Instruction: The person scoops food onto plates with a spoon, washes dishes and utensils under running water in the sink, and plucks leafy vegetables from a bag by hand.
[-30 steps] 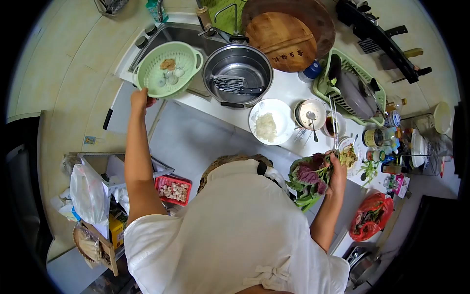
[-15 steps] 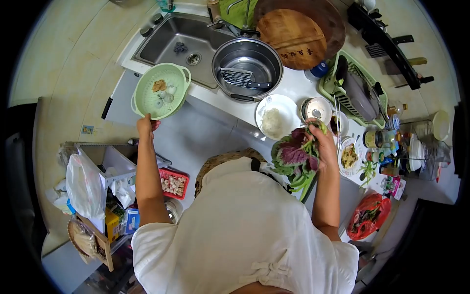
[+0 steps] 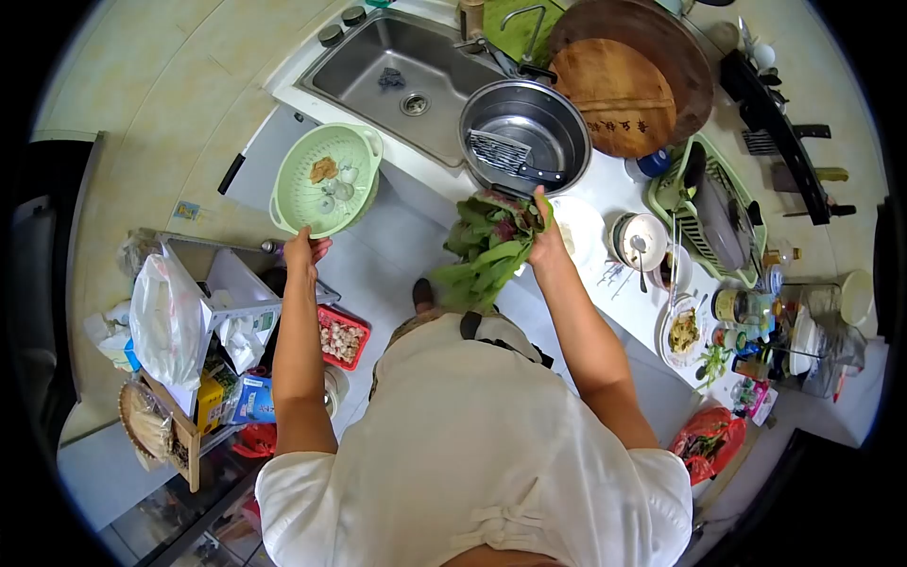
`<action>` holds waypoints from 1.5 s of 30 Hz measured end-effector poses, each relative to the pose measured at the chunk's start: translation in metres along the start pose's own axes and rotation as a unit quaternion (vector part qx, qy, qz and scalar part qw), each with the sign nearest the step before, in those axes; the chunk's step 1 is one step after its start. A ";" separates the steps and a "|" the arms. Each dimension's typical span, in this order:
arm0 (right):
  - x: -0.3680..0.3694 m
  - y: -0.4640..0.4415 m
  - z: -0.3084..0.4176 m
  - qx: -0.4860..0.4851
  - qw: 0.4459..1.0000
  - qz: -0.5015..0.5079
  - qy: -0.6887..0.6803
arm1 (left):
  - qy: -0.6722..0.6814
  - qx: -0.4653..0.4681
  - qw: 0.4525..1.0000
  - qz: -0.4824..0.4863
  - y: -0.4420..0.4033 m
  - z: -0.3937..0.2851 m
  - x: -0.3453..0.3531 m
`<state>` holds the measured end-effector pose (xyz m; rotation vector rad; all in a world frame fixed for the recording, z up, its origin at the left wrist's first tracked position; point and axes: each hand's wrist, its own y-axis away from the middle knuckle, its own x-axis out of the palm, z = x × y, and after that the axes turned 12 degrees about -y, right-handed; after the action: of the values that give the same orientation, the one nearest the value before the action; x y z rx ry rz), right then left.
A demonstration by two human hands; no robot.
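Note:
My left hand (image 3: 304, 252) grips the near rim of a pale green colander (image 3: 295, 170), which is held up over the floor beside the counter. Inside it lie a brown lump (image 3: 323, 169) and several whitish round pieces (image 3: 341, 190), perhaps garlic or ginger. Closed around a bunch of leafy greens with purple patches (image 3: 487, 246) is my right hand (image 3: 543, 231). The leaves hang down in front of the counter edge, just below a steel pot (image 3: 477, 113). A slotted metal tool with a black handle (image 3: 505, 153) rests in that pot.
A sink (image 3: 364, 57) with a grey scrubber is at the back left. Bowls, a white plate (image 3: 581, 227) and a plate of food (image 3: 682, 331) line the right counter. A green dish rack (image 3: 704, 217) stands behind them. A red tray (image 3: 342, 337) sits low at left.
My right hand has carried the leafy greens leftward, from beside the bowls to below the pot. The camera view has shifted a little. My left hand still holds the colander.

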<state>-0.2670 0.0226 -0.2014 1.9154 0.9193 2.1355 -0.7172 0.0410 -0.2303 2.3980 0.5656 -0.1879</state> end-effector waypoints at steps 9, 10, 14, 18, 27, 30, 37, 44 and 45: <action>0.010 -0.048 -0.017 -0.175 0.970 -0.157 0.054 | -0.026 0.003 0.999 0.028 -0.072 -0.017 -0.063; 0.013 -0.049 -0.018 -0.164 0.970 -0.173 0.057 | -0.024 0.017 0.999 0.035 -0.084 -0.023 -0.070; 0.013 -0.058 -0.027 -0.177 0.958 -0.216 0.066 | -0.025 0.046 0.998 0.045 -0.136 -0.050 -0.091; 0.029 -0.058 -0.057 -0.222 0.950 -0.211 0.054 | -0.027 0.061 0.997 0.046 -0.170 -0.090 -0.096; 0.057 -0.088 -0.059 -0.189 0.958 -0.202 0.079 | -0.025 0.090 0.995 0.038 -0.254 -0.154 -0.062; 0.079 -0.115 -0.053 -0.124 0.974 -0.165 0.089 | -0.008 0.081 0.996 0.040 -0.275 -0.174 -0.047; 0.116 -0.204 -0.040 -0.037 0.984 -0.140 0.102 | -0.018 0.047 0.998 0.029 -0.329 -0.201 -0.026; 0.169 -0.254 -0.027 0.014 0.952 -0.240 0.187 | 0.061 -0.039 0.997 0.022 -0.368 -0.196 -0.001; 0.170 -0.261 -0.024 0.005 0.952 -0.238 0.195 | 0.072 -0.043 0.996 0.024 -0.361 -0.200 0.003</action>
<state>-0.3982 0.3063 -0.1892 1.1207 1.2998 2.2182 -0.8769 0.4177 -0.2832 2.3505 0.5685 0.0299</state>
